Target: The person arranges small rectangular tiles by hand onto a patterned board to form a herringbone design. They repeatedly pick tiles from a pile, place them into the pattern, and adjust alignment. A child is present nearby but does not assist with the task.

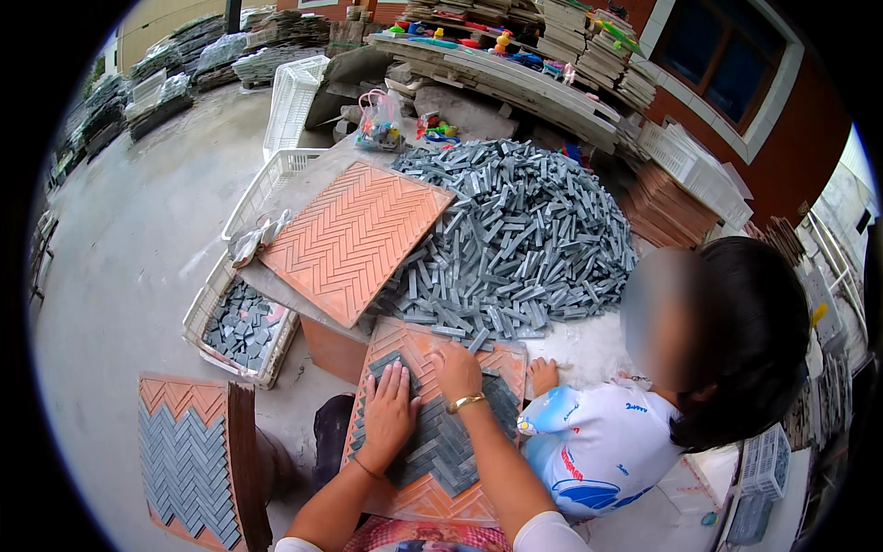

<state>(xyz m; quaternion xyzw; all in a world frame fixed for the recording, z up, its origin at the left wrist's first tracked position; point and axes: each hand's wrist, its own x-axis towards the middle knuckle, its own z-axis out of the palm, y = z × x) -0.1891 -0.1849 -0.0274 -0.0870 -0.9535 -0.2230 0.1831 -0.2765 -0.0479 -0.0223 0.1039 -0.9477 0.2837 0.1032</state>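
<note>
An orange herringbone mould tray (382, 351) lies in front of me, partly filled with slim grey stone strips (451, 451). My left hand (390, 409) rests flat on the strips at the tray's left side, fingers stretched out. Nearer the tray's far edge, my right hand (457, 373), with a gold bracelet at the wrist, has its fingers bent down over the mould. What its fingertips hold, if anything, is hidden. Just beyond the tray rises a big heap of loose grey strips (515, 235).
Another orange mould (354, 241) without strips lies at the heap's left. At lower left, a filled mould (189, 469) tops a stack. A white crate (204, 317) holds grey pieces. Close on my right is another person (598, 432), a hand (543, 375) beside the tray.
</note>
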